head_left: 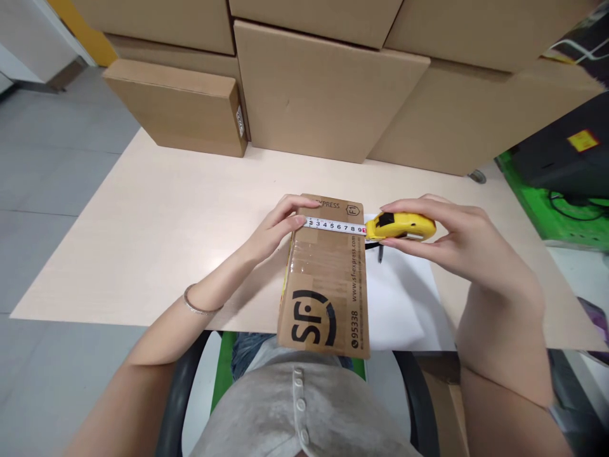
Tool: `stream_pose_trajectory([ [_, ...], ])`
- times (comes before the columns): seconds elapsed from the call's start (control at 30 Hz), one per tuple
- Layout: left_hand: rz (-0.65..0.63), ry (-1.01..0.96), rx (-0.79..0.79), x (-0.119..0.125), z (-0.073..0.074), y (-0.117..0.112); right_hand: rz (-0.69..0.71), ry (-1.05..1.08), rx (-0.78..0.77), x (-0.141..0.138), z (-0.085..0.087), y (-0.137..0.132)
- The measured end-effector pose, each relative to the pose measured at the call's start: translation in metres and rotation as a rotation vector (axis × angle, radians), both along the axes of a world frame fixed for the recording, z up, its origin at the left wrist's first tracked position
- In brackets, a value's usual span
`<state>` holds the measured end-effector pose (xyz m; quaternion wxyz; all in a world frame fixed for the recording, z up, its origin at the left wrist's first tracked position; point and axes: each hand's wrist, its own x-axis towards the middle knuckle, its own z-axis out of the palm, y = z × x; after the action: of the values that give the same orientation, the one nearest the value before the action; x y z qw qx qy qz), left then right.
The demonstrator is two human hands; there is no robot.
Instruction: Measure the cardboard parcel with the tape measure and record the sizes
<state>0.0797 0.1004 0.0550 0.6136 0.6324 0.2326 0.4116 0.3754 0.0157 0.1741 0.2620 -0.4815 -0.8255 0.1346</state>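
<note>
Head view: centre-frame box (328,273) runs lengthwise top-to-bottom; parted left fingers (292,223) grasp box and blade (335,226), right fingers (419,205) clasp tape measure (405,226).

I see bright, even, fairly neutral light over the tabletop (157,235), its source out of sight. Shadows are soft: a faint one lies on the wood beside the left hand (278,228), and a grey one spreads over the white paper (404,298) next to the shipping carton (323,270). Clear tape on the carton catches thin, pale streaks of glare. The big numerals on the tape measure (402,226) read crisply, while the carton's smallest print blurs. Wide-angle stretching swells both forearms and makes the stacked boxes (318,95) lean outward. Towards the right edge, detail turns soft and smeared, and the black equipment (556,152) sinks into darkness.
</note>
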Motion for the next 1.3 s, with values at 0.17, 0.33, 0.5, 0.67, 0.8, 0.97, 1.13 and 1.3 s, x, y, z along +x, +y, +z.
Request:
stream_pose_trajectory([
  [0.17, -0.075, 0.033, 0.141, -0.006, 0.005, -0.001, 0.079, 0.049, 0.05, -0.018, 0.005, 0.007],
  [0.33, -0.067, 0.157, 0.128, -0.024, 0.007, -0.006, 0.183, 0.13, 0.105, -0.052, 0.002, 0.023],
  [0.5, 0.075, 0.273, -0.118, -0.075, 0.028, -0.009, 0.15, 0.284, 0.103, -0.05, -0.005, 0.02],
  [0.67, -0.013, 0.607, -0.245, -0.11, 0.067, -0.011, 0.003, 0.446, 0.105, -0.037, -0.005, 0.006],
  [0.8, -0.15, 0.6, -0.236, -0.099, 0.075, -0.009, -0.005, 0.581, -0.001, -0.046, 0.008, -0.007],
  [0.97, -0.339, 0.523, -0.32, -0.072, 0.066, 0.019, 0.194, 0.724, -0.219, -0.077, 0.014, -0.017],
  [1.13, -0.71, 0.634, -0.113, -0.024, 0.053, 0.056, 0.324, 0.538, -0.415, -0.102, -0.016, -0.016],
  [1.3, -0.813, 0.656, -0.001, 0.012, 0.033, 0.07, 0.332, 0.233, -0.378, -0.108, -0.045, -0.008],
])
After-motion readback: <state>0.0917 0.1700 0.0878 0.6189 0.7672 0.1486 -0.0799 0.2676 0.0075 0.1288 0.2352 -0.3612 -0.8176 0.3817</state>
